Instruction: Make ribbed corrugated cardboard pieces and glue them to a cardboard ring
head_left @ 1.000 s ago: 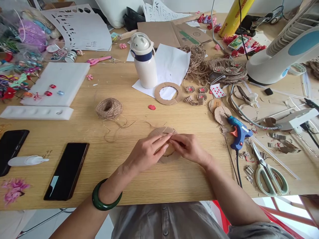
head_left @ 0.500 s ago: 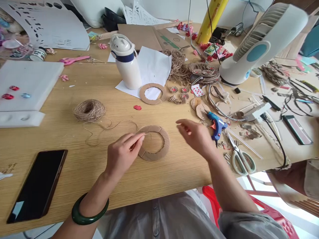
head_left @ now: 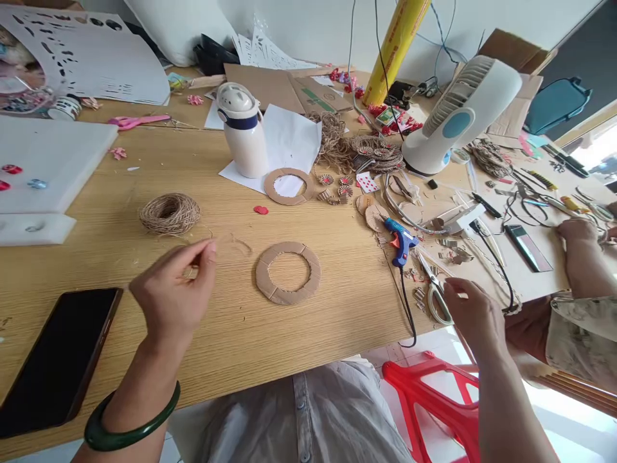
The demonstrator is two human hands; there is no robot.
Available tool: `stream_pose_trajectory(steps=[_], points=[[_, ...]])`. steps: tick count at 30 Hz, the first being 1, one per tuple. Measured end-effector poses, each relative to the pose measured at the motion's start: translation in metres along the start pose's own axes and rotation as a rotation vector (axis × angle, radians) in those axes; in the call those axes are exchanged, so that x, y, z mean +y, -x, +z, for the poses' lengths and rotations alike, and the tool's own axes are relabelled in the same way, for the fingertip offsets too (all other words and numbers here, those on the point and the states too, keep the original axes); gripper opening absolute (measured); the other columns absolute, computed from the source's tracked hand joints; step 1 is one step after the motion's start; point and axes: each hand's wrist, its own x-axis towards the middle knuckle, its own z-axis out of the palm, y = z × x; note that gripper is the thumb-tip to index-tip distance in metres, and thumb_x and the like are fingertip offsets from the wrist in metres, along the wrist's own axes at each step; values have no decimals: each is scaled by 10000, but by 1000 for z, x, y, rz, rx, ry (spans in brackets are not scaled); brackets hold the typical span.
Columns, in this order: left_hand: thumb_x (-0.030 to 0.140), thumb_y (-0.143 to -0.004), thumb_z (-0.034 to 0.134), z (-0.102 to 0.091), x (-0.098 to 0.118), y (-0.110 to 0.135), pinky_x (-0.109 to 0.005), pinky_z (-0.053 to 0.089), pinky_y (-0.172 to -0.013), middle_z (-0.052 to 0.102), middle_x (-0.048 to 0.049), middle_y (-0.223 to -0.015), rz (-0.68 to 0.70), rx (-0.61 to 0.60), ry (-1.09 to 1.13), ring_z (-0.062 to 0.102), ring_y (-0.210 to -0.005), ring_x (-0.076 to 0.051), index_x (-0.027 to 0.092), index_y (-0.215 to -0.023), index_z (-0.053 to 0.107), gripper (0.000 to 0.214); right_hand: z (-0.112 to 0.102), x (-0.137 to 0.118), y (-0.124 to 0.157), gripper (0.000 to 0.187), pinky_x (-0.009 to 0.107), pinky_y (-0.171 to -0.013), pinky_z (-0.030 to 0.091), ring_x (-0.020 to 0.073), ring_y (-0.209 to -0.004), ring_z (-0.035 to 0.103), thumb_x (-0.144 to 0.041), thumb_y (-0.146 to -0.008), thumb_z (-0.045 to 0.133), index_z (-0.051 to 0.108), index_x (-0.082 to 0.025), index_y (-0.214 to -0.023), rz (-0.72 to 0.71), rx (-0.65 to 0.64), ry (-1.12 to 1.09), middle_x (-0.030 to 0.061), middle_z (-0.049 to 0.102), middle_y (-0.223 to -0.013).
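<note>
My left hand (head_left: 176, 283) is raised over the table, thumb and forefinger pinching the thin loose end of brown twine (head_left: 243, 243). Behind it lies the twine ball (head_left: 171, 214). A flat cardboard ring (head_left: 264, 276) with visible seams rests in front of me, untouched by either hand. On the right, my right hand (head_left: 475, 315) has its fingers curled at the handles of the pale-green scissors (head_left: 436, 302), covering one loop. The scissors still lie by the table edge, blades pointing away. The blue glue gun (head_left: 402, 241) is just left of them.
A second cardboard ring (head_left: 270, 186) lies by the white jug (head_left: 245, 138). A phone (head_left: 60, 360) is at front left, a white fan (head_left: 457, 116) at back right. The glue gun's cord hangs over the edge. Another person's hand (head_left: 578, 231) rests at far right.
My left hand has moved left, away from the cardboard ring, with the twine end. My right hand has gone right, from above the table to the scissors. The view has swung right.
</note>
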Motion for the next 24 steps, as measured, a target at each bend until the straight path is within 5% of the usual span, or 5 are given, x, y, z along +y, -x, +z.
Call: stream_pose_trajectory(steps=[10, 15, 20, 24], points=[[277, -937, 612, 15, 17, 24, -253, 433, -559, 772, -41, -795, 76, -138, -34, 680, -637, -151, 184, -949, 746, 163, 19, -55, -45, 425, 339, -646, 414, 258, -727, 654, -553, -870, 482, 724, -204, -855, -12, -97, -93, 86, 744, -752], [250, -946, 589, 21, 22, 28, -250, 470, -604, 788, -39, -886, 112, -202, 9, 703, -690, -154, 195, -987, 738, 164, 38, -84, -64, 405, 367, -657, 410, 289, -690, 623, -612, -710, 642, 646, -208, -699, 130, -189, -161, 63, 624, -516], [251, -954, 571, 27, 23, 32, -254, 495, -623, 794, -39, -938, 108, -223, 52, 723, -730, -161, 200, -987, 737, 176, 43, -88, -75, 290, 384, -654, 463, 280, -694, 617, -393, -556, 755, 517, -233, -513, 219, -146, -320, 27, 545, -474], [245, -955, 572, 29, 23, 36, -249, 502, -631, 790, -33, -920, 94, -273, 107, 722, -736, -157, 197, -991, 729, 168, 39, -85, -70, 285, 348, -506, 516, 197, -537, 584, -418, -596, 734, 533, -219, -632, 271, -182, -603, 28, 588, -526]])
